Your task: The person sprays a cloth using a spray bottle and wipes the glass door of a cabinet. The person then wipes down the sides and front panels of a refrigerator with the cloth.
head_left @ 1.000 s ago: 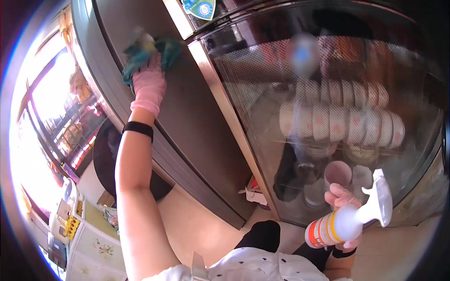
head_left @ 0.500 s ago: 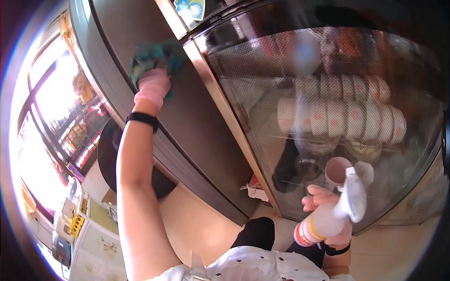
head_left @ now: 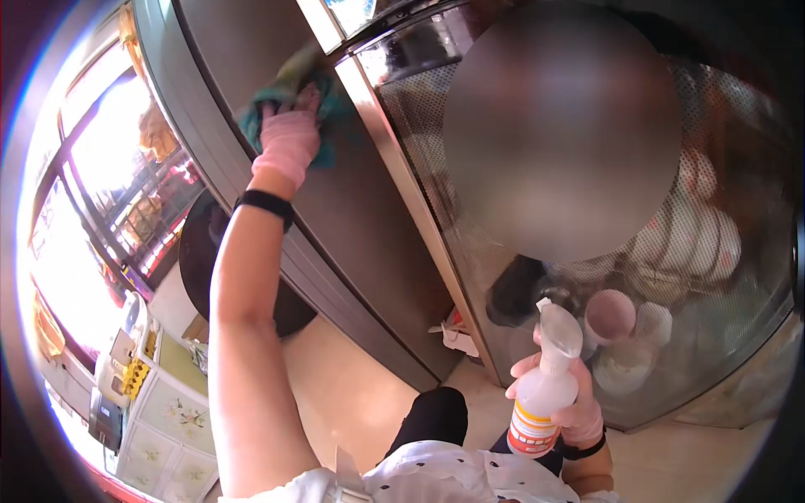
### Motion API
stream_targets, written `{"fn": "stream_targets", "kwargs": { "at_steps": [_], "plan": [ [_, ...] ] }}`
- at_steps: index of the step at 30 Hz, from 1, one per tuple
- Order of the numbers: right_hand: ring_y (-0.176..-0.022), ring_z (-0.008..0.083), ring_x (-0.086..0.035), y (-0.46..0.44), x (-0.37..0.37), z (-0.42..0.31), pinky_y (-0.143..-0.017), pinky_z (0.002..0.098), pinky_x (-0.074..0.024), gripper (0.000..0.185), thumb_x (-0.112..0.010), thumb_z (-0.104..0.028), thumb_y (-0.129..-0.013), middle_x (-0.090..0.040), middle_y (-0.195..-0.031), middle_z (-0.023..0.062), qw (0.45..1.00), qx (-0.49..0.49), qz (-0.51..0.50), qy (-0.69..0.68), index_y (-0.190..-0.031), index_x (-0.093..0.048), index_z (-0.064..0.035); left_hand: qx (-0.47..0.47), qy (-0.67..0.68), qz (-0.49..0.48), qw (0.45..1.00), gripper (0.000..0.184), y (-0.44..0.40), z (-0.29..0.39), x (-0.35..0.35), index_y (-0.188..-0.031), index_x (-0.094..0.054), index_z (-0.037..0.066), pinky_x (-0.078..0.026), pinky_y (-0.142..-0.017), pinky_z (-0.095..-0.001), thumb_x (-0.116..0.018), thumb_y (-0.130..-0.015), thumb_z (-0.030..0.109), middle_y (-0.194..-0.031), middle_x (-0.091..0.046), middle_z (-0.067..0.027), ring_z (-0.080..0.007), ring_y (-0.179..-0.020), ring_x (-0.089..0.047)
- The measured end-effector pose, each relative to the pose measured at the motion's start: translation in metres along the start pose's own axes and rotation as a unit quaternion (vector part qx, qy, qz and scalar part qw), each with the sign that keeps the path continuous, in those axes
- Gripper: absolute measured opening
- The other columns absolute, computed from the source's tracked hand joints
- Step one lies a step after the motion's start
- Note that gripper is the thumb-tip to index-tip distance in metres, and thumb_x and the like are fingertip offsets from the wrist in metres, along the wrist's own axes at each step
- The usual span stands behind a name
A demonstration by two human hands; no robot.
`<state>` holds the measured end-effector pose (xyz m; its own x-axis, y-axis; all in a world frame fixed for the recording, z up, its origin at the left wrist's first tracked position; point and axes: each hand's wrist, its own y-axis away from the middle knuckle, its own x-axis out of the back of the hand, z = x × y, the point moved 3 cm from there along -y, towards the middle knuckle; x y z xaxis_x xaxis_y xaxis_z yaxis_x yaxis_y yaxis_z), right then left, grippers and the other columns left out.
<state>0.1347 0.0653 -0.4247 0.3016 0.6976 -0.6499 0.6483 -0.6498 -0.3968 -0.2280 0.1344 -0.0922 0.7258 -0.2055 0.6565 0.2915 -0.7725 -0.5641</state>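
Observation:
My left hand [head_left: 289,144], in a pink glove, presses a crumpled green cloth [head_left: 334,109] against a tall grey-brown panel [head_left: 369,251], high up. Its fingers are bent over the cloth, which bunches out around them. Lower right, my gloved right hand [head_left: 581,412] is wrapped round a white spray bottle [head_left: 545,390] with a yellow and red label. The bottle stands nearly upright, its nozzle tipped up, in front of a dotted glass cabinet door [head_left: 470,277]. Part of that hand is hidden behind the bottle.
Behind the glass are stacked white bowls [head_left: 713,243] and a pinkish cup [head_left: 610,317]; a blurred round patch covers much of the door. At left are a bright window [head_left: 109,142], a black round object [head_left: 197,260] and a drawer unit [head_left: 176,411] with things on top.
My left hand and the cloth have shifted slightly right on the panel. The spray bottle has moved left and become more upright. The blurred patch on the glass is far larger.

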Motion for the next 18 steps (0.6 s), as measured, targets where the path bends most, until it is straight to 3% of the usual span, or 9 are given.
{"fn": "stream_targets", "kwargs": {
  "at_steps": [2,4,6,8,11,13,14,17,18],
  "plan": [
    [-0.096,0.0336,-0.068,-0.010,-0.009,0.000,-0.085,0.0428,-0.0539,0.105,-0.082,-0.013,-0.056,-0.061,-0.115,0.0200,1.000,-0.010,-0.007,0.017,-0.144,-0.027,-0.0013,-0.080,-0.124,0.253,0.956,0.049,0.001,0.011,-0.009,-0.138,-0.049,0.007,-0.028,-0.113,-0.0528,-0.047,-0.090,0.015,-0.144,-0.047,-0.0109,-0.0254,-0.138,-0.038],
    [-0.097,0.0320,-0.067,-0.016,-0.018,0.000,-0.085,0.0420,-0.0534,0.105,-0.082,-0.013,-0.056,-0.062,-0.114,0.0191,0.999,-0.020,-0.012,0.033,-0.145,-0.026,-0.0017,-0.158,-0.175,0.087,0.968,0.050,0.038,0.041,-0.057,-0.135,-0.050,0.004,-0.025,-0.113,-0.0543,-0.048,-0.087,0.015,-0.141,-0.049,-0.0102,-0.0252,-0.142,-0.032],
    [-0.105,0.0248,-0.059,-0.022,-0.022,0.001,-0.090,0.0385,-0.0500,0.106,-0.080,-0.014,-0.060,-0.053,-0.122,0.0143,0.995,-0.017,-0.071,0.064,-0.148,-0.022,-0.0035,-0.271,-0.051,0.100,0.956,0.048,0.096,0.066,-0.123,-0.135,-0.051,0.006,-0.033,-0.111,-0.0474,-0.048,-0.088,0.015,-0.140,-0.050,-0.0112,-0.0277,-0.137,-0.039],
    [-0.110,0.0199,-0.053,-0.027,-0.018,0.006,-0.093,0.0357,-0.0469,0.107,-0.079,-0.014,-0.063,-0.048,-0.127,0.0103,0.988,-0.024,-0.133,0.076,-0.150,-0.019,-0.0046,-0.304,0.180,-0.062,0.933,0.049,0.156,0.072,-0.183,-0.136,-0.050,0.005,-0.034,-0.112,-0.0444,-0.049,-0.087,0.012,-0.141,-0.050,-0.0108,-0.0261,-0.135,-0.042],
    [-0.108,0.0171,-0.053,-0.038,-0.021,0.013,-0.095,0.0345,-0.0448,0.094,-0.077,-0.011,-0.066,-0.051,-0.120,0.0076,0.983,0.003,-0.157,0.098,-0.144,-0.027,-0.0032,-0.233,-0.002,-0.085,0.969,0.050,0.158,0.058,-0.182,-0.136,-0.050,0.006,-0.038,-0.109,-0.0427,-0.051,-0.088,0.015,-0.140,-0.051,-0.0127,-0.0290,-0.129,-0.049],
    [-0.103,0.0174,-0.057,-0.046,-0.024,0.021,-0.093,0.0354,-0.0468,0.083,-0.077,-0.012,-0.068,-0.057,-0.112,0.0087,0.990,-0.022,-0.095,0.104,-0.138,-0.034,-0.0029,-0.229,0.007,0.062,0.972,0.048,0.132,0.033,-0.152,-0.134,-0.053,0.007,-0.042,-0.104,-0.0430,-0.052,-0.088,0.019,-0.138,-0.053,-0.0123,-0.0287,-0.125,-0.053],
    [-0.099,0.0186,-0.062,-0.051,-0.025,0.027,-0.089,0.0367,-0.0496,0.077,-0.077,-0.015,-0.069,-0.062,-0.106,0.0108,0.991,-0.059,-0.030,0.116,-0.134,-0.037,-0.0030,-0.111,0.078,-0.009,0.991,0.049,0.105,0.023,-0.118,-0.136,-0.050,0.008,-0.039,-0.107,-0.0419,-0.052,-0.089,0.019,-0.141,-0.050,-0.0132,-0.0299,-0.126,-0.052],
    [-0.097,0.0192,-0.062,-0.072,-0.029,0.059,-0.089,0.0365,-0.0499,0.062,-0.069,-0.008,-0.076,-0.059,-0.104,0.0085,0.986,-0.033,-0.072,0.144,-0.129,-0.039,-0.0026,-0.074,0.014,0.219,0.973,0.053,0.072,0.018,-0.069,-0.140,-0.046,0.006,-0.035,-0.109,-0.0433,-0.051,-0.088,0.017,-0.143,-0.047,-0.0133,-0.0295,-0.133,-0.043],
    [-0.097,0.0191,-0.062,-0.077,-0.029,0.069,-0.089,0.0365,-0.0500,0.059,-0.066,-0.005,-0.078,-0.059,-0.104,0.0084,0.986,-0.019,-0.074,0.145,-0.129,-0.039,-0.0024,-0.068,0.016,0.211,0.975,0.053,0.081,0.030,-0.075,-0.140,-0.046,0.006,-0.035,-0.109,-0.0433,-0.051,-0.088,0.017,-0.143,-0.047,-0.0133,-0.0295,-0.133,-0.043]
  ]
}}
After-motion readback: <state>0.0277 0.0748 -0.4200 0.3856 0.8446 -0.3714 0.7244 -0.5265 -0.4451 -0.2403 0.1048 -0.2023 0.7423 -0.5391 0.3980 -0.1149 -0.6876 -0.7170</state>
